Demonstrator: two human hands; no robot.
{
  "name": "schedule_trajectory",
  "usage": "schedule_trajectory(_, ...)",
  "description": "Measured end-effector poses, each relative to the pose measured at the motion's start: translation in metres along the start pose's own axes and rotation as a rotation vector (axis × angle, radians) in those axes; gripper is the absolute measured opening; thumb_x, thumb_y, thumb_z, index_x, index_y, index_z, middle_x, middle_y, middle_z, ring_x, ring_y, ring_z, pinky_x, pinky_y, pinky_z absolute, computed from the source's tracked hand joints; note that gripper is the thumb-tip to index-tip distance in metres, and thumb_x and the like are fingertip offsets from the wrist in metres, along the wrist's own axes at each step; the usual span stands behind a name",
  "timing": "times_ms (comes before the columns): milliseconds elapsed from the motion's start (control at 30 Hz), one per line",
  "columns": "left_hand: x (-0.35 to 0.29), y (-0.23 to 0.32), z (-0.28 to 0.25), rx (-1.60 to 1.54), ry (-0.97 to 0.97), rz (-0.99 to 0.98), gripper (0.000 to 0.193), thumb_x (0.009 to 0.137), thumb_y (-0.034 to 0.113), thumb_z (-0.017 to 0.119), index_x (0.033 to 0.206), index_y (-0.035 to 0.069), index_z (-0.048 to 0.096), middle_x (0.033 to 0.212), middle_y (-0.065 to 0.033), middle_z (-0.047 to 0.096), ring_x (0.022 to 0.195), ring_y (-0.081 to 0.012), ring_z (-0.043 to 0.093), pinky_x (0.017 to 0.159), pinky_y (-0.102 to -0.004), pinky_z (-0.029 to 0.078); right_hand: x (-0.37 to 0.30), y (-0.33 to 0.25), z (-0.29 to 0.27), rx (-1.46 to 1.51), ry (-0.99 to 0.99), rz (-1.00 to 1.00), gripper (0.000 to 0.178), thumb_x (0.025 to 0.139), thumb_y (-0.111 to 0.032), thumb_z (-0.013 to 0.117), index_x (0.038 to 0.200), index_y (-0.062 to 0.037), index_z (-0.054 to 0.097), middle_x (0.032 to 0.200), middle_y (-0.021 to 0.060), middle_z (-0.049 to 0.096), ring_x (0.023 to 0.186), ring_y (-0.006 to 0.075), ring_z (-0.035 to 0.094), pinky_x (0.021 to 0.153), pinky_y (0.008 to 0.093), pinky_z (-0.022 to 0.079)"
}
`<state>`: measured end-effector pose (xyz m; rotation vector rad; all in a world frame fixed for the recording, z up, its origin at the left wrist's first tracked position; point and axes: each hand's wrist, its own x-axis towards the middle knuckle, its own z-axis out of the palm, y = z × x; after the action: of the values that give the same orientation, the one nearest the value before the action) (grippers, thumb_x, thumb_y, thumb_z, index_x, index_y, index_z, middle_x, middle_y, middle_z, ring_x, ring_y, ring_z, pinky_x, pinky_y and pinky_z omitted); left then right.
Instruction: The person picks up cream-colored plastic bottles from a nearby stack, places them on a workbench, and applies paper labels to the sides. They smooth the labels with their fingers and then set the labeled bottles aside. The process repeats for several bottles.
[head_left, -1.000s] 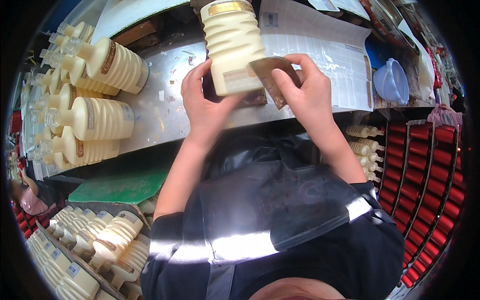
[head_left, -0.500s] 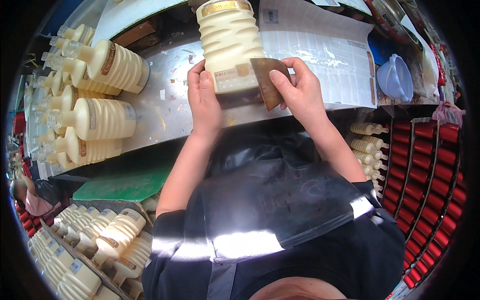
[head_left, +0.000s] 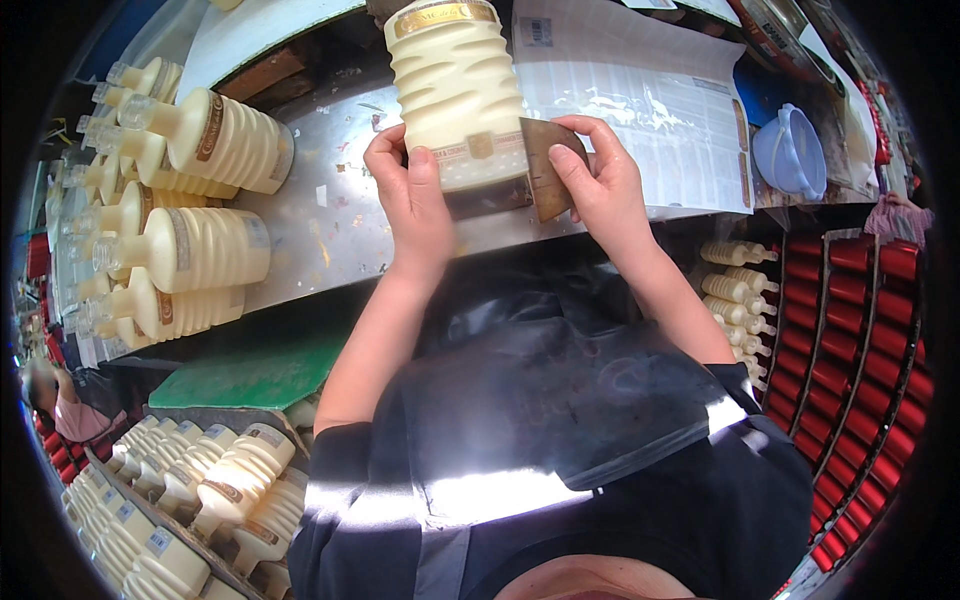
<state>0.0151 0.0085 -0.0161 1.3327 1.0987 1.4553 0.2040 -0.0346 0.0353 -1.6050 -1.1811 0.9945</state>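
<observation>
A cream-coloured plastic bottle (head_left: 458,90) with wavy ribs lies in front of me, its base end toward me. A gold label runs round its far end and a printed band sits near its base. My left hand (head_left: 408,185) is at the bottle's left side near the base, thumb on the surface, fingers partly hidden behind it. Pinched between the thumb and fingers of my right hand (head_left: 600,175) is a flat brown scraper (head_left: 545,172), its edge against the right side of the printed band. The bottle's far tip runs out of view at the top.
Similar bottles (head_left: 225,140) lie stacked at the left of the metal table (head_left: 325,235). Label sheets (head_left: 640,110) cover its right side, beside a light-blue plastic cup (head_left: 790,152). Crated bottles (head_left: 240,470) stand lower left, below a green board (head_left: 250,375). Red cylinders (head_left: 850,320) fill racks at right.
The bottle has turned slightly, its printed band shifting left. The scraper has moved a little right and tilts less across the bottle. My left hand has moved slightly down.
</observation>
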Motion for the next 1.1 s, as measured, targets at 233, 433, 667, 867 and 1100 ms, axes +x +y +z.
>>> schedule_trajectory(233,0.001,0.004,-0.005,-0.105,0.008,-0.096,0.046,0.108,0.031,0.047,0.137,-0.004,0.037,0.127,-0.0176,0.051,0.117,-0.0212,0.05,0.106,-0.0368,0.039,-0.005,-0.007,-0.001,0.061,0.08,-0.064,0.031,0.099,-0.016,0.064,0.128,-0.0055,0.058,0.074,0.0002,0.064,0.058,0.0042,0.053,0.053,0.0228,0.042)
schedule_trajectory(433,-0.001,0.007,0.002,0.109,-0.019,0.018,0.052,0.106,0.034,0.05,0.138,-0.005,0.035,0.13,-0.0202,0.051,0.12,-0.0235,0.05,0.108,-0.0392,0.039,-0.014,-0.016,0.009,-0.173,-0.039,-0.236,0.03,0.096,-0.017,0.065,0.124,-0.0062,0.059,0.073,0.0086,0.065,0.066,0.017,0.061,0.062,0.0309,0.047)
schedule_trajectory(667,0.0,0.002,0.0,0.013,-0.024,-0.016,0.051,0.107,0.033,0.047,0.139,-0.005,0.034,0.136,-0.02,0.048,0.123,-0.0233,0.048,0.111,-0.0388,0.036,0.006,0.017,0.0,0.009,0.072,0.07,0.033,0.095,-0.022,0.066,0.123,-0.0056,0.061,0.072,0.0053,0.066,0.064,0.01,0.057,0.061,0.0303,0.047)
schedule_trajectory(867,-0.005,-0.001,-0.015,-0.163,-0.175,-0.069,0.067,0.101,0.038,0.06,0.147,-0.002,0.033,0.145,-0.0164,0.041,0.134,-0.0224,0.042,0.114,-0.0367,0.033,-0.012,0.003,-0.005,0.119,0.053,-0.153,0.033,0.094,-0.018,0.067,0.123,-0.0065,0.061,0.07,0.004,0.065,0.064,0.0068,0.055,0.06,0.0276,0.046)
schedule_trajectory(1100,0.003,0.007,-0.02,0.509,-0.093,0.279,0.079,0.068,0.022,0.092,0.135,0.004,0.054,0.121,-0.0118,0.06,0.114,-0.0293,0.058,0.104,-0.0428,0.042,-0.01,-0.019,0.004,-0.085,0.082,-0.288,0.03,0.091,-0.015,0.066,0.119,-0.0067,0.06,0.072,0.0159,0.068,0.062,0.0281,0.068,0.06,0.038,0.052)
